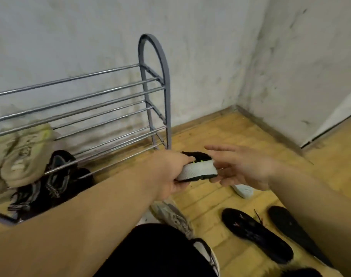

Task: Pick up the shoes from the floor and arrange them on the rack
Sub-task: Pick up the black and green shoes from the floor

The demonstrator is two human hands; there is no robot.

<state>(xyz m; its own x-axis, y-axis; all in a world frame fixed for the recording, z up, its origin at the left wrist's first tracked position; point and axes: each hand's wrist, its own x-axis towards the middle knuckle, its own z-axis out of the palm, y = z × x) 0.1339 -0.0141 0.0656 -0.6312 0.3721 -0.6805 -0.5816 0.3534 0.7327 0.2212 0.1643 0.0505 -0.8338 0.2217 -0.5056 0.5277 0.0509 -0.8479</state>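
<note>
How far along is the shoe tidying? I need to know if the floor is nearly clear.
Partly done. Beige sneakers and dark shoes already sit on the rack. The left hand grips a black white-soled shoe, the right hand open beside it. Left on the floor: black soles, a grey shoe and a white item.

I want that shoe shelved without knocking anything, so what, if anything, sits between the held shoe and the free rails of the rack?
Nothing visible does. The left hand has the black shoe with the white sole in its grip just in front of the rack, whose right-hand rails are bare. The beige sneakers and black shoes sit further left.
</note>
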